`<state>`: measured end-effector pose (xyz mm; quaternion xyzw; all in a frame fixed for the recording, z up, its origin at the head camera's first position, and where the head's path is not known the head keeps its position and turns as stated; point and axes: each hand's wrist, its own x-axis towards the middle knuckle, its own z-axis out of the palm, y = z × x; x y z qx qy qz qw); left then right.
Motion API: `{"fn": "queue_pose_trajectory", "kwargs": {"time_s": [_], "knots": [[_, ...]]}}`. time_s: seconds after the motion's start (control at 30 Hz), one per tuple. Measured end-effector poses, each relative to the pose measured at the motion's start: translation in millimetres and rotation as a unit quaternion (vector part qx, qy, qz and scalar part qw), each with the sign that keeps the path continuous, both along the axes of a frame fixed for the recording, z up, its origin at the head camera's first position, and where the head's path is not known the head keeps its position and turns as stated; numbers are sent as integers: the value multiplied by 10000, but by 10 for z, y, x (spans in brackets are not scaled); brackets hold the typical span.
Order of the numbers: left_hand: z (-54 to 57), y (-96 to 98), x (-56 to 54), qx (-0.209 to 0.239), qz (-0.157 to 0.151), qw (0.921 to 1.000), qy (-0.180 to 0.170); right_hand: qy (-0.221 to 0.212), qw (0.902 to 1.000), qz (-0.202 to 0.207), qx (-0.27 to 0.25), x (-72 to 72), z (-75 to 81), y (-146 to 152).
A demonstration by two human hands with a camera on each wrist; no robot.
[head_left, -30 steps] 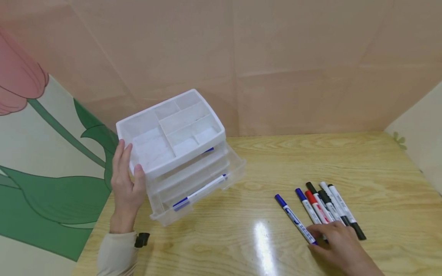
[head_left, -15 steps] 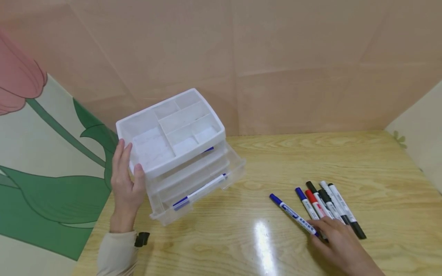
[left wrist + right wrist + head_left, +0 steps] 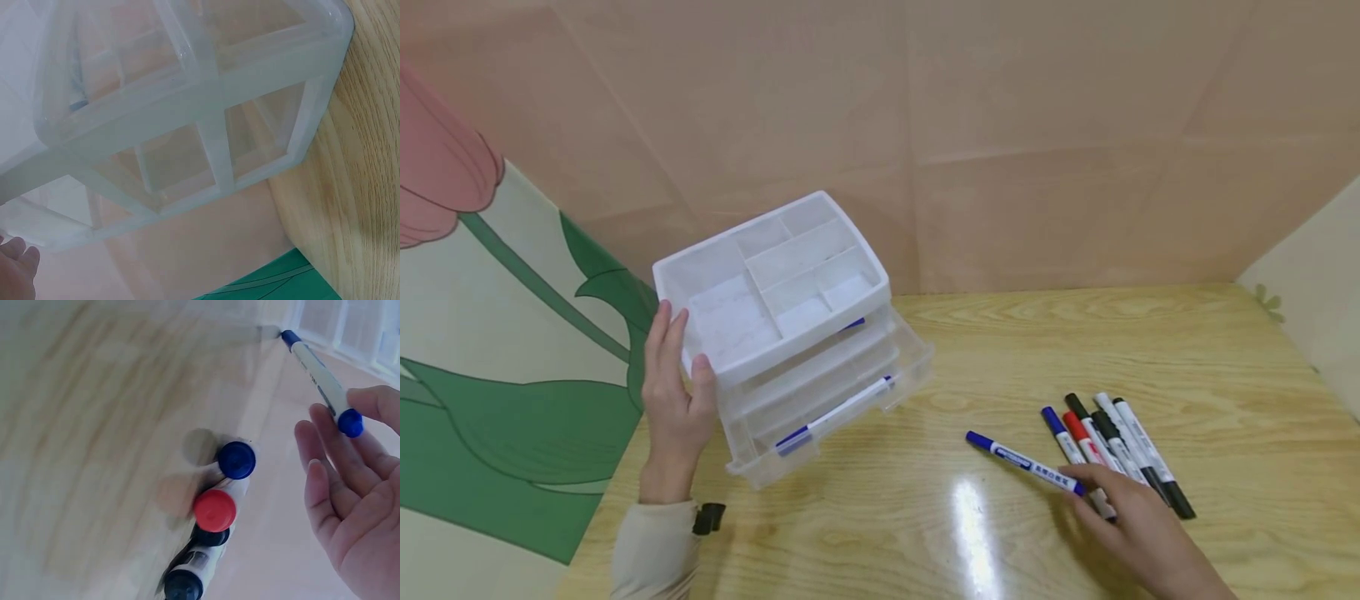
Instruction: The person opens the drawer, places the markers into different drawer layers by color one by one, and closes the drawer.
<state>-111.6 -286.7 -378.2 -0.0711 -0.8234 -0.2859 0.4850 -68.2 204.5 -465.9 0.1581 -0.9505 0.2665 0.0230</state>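
In the head view my right hand point(image 3: 1138, 521) pinches a blue-capped whiteboard marker point(image 3: 1022, 462) by its near end, between thumb and fingers. The marker points left, just over the table; the right wrist view shows the grip on its blue end point(image 3: 350, 423). My left hand point(image 3: 676, 404) rests against the left side of a white plastic drawer organizer point(image 3: 801, 340), fingers mostly straight, thumb at the front corner. A clear drawer point(image 3: 912, 367) is pulled out at its front. Another blue-capped marker point(image 3: 846, 407) lies in that drawer.
Beside my right hand lie several markers: a blue one point(image 3: 1060, 429), a red one point(image 3: 1078, 429) and black ones point(image 3: 1157, 458). A blue tip point(image 3: 854, 325) shows under the organizer's divided top tray. A wall covering point(image 3: 1037, 167) rises behind the wooden table point(image 3: 1225, 358).
My right hand has lifted the blue marker slightly and swung its far end left, away from the other markers. The left hand and the organizer stay put.
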Motion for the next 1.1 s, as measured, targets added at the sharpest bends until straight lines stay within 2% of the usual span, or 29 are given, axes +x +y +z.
{"fn": "queue_pose_trajectory", "kwargs": {"time_s": [0.1, 0.33, 0.57, 0.8, 1.0, 1.1], "knots": [[3, 6, 5, -14, 7, 10000, 10, 47, 9997, -59, -233, -1, 27, -21], [-1, 14, 3, -16, 12, 10000, 0, 795, 9947, 2, -645, -4, 76, -58], [-1, 7, 9, 7, 5, 10000, -22, 974, 9914, -69, -869, -11, 132, -94], [-7, 2, 16, 34, 3, 10000, -46, 1268, 9847, 96, -1192, -9, 194, -138], [-6, 0, 20, 27, 8, 10000, -84, 757, 9851, 181, -1533, 13, 312, -183], [-2, 2, 18, 12, 20, 10000, -80, 606, 9820, 224, -1775, 18, 364, -209]]}}
